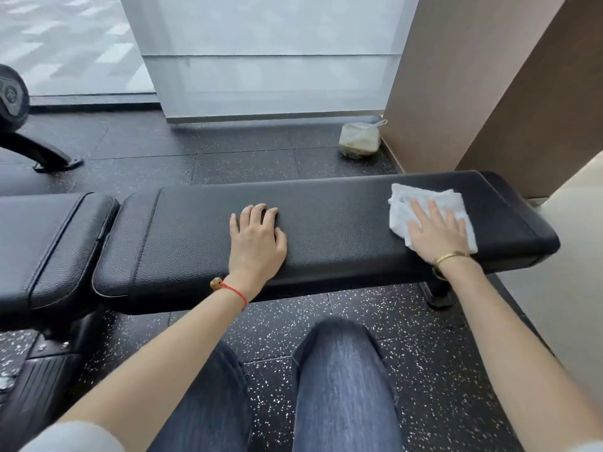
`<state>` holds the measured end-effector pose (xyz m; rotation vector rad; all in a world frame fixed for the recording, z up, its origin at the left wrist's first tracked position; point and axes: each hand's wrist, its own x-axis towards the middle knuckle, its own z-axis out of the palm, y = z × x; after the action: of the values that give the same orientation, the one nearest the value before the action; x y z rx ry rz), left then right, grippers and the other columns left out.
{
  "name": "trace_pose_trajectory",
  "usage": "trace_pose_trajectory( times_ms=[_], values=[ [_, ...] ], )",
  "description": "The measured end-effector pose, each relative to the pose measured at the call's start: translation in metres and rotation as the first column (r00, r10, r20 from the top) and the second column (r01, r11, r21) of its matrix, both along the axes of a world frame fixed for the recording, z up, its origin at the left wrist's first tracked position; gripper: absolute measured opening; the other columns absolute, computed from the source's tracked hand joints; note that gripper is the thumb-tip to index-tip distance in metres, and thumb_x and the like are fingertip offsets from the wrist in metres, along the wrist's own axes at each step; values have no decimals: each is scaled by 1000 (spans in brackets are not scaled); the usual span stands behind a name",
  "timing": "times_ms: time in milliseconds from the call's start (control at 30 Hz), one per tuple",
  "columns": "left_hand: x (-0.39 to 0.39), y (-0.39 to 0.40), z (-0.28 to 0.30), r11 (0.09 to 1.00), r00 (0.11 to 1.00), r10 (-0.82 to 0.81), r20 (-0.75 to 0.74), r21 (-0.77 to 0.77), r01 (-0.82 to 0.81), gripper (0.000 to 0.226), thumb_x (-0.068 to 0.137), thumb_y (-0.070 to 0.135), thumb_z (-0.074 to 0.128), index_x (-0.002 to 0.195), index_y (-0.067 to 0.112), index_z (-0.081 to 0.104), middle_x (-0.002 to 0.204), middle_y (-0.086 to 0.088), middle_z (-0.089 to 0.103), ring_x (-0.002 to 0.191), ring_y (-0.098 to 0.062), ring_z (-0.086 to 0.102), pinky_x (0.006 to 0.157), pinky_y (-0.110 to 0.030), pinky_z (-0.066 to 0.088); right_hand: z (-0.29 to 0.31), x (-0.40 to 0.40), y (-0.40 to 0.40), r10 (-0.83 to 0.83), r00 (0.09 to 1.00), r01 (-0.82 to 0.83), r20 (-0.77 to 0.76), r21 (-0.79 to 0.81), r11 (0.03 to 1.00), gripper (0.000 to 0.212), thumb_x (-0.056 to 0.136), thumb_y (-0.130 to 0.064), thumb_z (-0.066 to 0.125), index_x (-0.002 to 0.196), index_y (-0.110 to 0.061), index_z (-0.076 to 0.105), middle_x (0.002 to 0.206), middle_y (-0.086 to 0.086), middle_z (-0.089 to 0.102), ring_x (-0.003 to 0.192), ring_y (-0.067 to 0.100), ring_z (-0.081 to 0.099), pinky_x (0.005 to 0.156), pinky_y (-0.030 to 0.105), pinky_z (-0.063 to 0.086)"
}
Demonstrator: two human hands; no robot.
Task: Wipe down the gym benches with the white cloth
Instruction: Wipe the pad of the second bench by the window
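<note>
The gym bench, a long black padded pad, runs left to right in front of your knees, with a second black pad just beside its left end. The white cloth lies crumpled on top of the bench near its right end, close to the far edge. Your right hand lies flat on the cloth, fingers spread and extended, pressing rather than gripping. Your left hand rests palm-down at the bench's middle, fingers loosely curled, grasping nothing.
</note>
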<state>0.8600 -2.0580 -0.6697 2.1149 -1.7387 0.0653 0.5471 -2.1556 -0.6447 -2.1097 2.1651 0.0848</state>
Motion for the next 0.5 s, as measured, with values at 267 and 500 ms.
trace_pose_trajectory(
  times_ms=[267, 500],
  values=[
    [-2, 0, -1, 1000, 1000, 9, 17, -9, -9, 45, 93, 29, 43, 135, 16, 51, 141, -6, 49, 135, -28, 39, 117, -52, 24, 3, 91, -3, 308, 949, -308, 61, -17, 951, 54, 102, -39, 22, 154, -42, 6, 165, -1, 3, 150, 33, 4, 120, 50, 1],
    [-1, 1, -1, 1000, 1000, 2, 10, -6, -2, 45, 94, 27, 44, 137, 15, 51, 142, -7, 48, 136, -28, 37, 118, -51, 22, -12, 26, 34, 318, 948, -315, 22, -89, 945, 52, 102, -46, 15, 153, -47, 4, 164, -7, 4, 151, 24, 6, 120, 45, 0]
  ],
)
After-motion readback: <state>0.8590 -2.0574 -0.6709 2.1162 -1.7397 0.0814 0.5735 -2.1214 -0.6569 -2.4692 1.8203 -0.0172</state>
